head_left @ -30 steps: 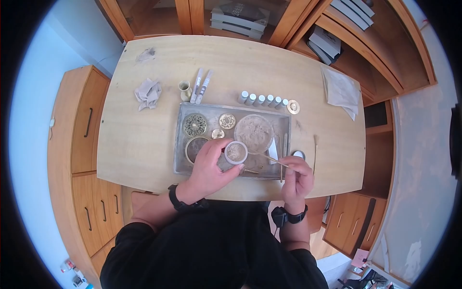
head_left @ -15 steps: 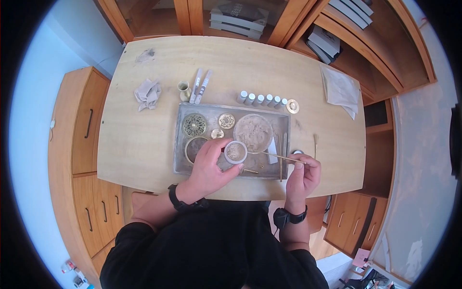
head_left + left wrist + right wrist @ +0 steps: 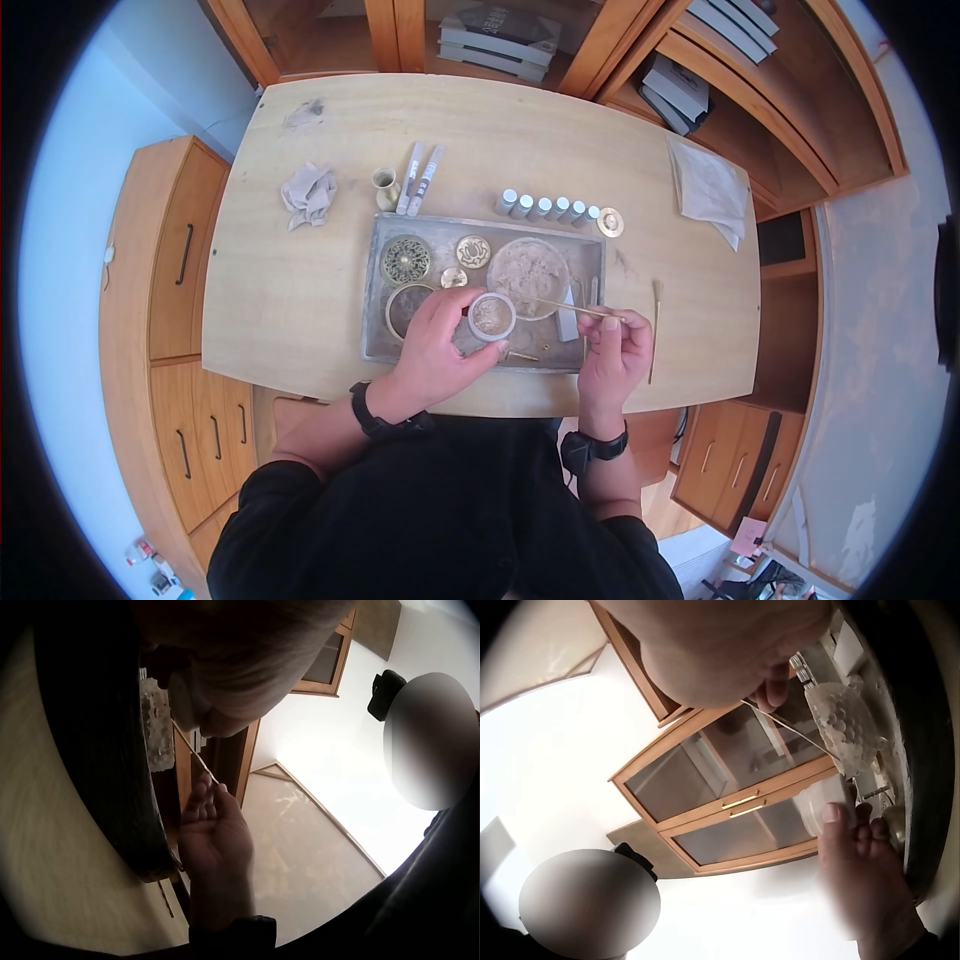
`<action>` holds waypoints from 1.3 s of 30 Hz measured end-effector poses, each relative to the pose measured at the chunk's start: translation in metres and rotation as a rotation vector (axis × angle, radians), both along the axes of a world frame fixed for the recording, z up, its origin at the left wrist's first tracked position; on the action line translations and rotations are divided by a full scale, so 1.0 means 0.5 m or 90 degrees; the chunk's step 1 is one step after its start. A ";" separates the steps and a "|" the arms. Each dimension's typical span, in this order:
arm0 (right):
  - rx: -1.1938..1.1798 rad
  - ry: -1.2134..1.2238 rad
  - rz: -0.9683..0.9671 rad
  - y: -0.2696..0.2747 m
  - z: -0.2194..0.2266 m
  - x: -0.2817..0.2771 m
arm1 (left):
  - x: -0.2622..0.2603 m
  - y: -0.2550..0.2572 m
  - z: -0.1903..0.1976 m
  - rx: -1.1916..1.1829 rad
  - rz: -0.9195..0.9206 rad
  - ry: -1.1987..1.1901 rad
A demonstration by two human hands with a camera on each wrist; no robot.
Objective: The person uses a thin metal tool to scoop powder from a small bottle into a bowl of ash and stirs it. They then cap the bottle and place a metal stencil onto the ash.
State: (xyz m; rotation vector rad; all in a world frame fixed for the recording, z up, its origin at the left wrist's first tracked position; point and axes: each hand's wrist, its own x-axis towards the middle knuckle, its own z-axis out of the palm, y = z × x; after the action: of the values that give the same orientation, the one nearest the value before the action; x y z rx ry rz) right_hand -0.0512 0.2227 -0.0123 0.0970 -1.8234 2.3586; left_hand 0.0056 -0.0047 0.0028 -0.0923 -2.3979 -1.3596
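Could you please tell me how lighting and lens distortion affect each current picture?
Head: even light, black fisheye borders, table edges bowed; left wrist: wall washed out, left hand shadowed; right wrist: wall glaring too, tray side almost black.

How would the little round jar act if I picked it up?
The jar is probably light: the left hand holds it alone. Its open top means the powder could spill if tipped. Laid sideways, it might roll, being round.
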 end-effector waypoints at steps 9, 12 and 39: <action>-0.071 -0.098 -0.008 -0.008 -0.003 -0.016 | 0.002 0.000 -0.001 0.004 0.003 -0.008; -0.103 -0.090 0.002 -0.004 -0.003 -0.018 | 0.002 0.000 -0.003 0.003 0.003 -0.005; -0.153 0.116 0.028 0.026 0.030 0.008 | 0.001 0.001 -0.003 -0.012 0.001 0.001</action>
State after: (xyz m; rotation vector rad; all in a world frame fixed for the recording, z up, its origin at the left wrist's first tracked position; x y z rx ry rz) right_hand -0.0474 0.2358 0.0025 0.3142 -1.4612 2.4850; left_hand 0.0062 -0.0042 0.0013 -0.0966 -2.4085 -1.3363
